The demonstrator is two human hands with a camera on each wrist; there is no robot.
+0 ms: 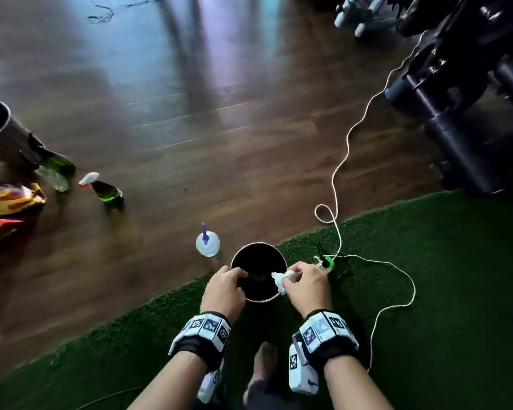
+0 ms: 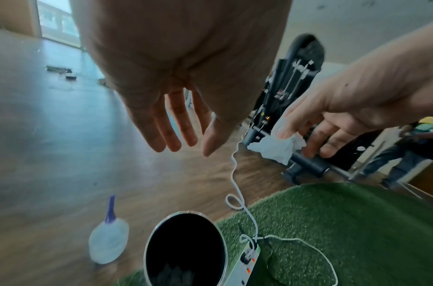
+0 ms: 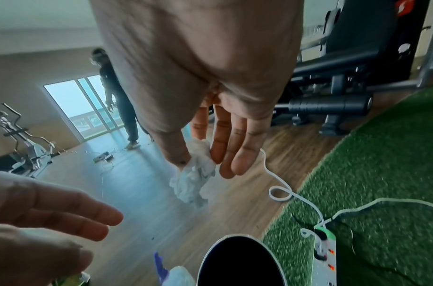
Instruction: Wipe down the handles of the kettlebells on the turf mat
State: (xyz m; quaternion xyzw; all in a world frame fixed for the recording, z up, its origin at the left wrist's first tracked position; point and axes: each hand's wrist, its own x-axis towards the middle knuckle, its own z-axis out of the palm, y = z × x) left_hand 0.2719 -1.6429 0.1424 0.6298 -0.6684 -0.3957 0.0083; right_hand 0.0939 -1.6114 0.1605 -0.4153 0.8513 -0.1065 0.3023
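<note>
My right hand (image 1: 296, 279) pinches a crumpled white tissue (image 1: 280, 281) between thumb and fingers, above the right rim of a round black bin (image 1: 258, 298). The tissue (image 3: 194, 174) hangs from that pinch in the right wrist view, and the tissue (image 2: 278, 148) shows at the right in the left wrist view too. My left hand (image 1: 228, 281) hovers over the bin's left side, holding nothing, its fingers (image 2: 171, 133) straight and relaxed. The bin (image 2: 186, 249) stands at the edge of the green turf mat (image 1: 427, 276). No kettlebell is visible in any view.
A clear bottle with a purple nozzle (image 1: 207, 242) stands on the wood floor left of the bin. A power strip (image 3: 324, 251) with white cables (image 1: 342, 161) lies on the turf to the right. Spray bottles (image 1: 107, 193) sit far left, black gym machines (image 1: 462, 113) at the back right.
</note>
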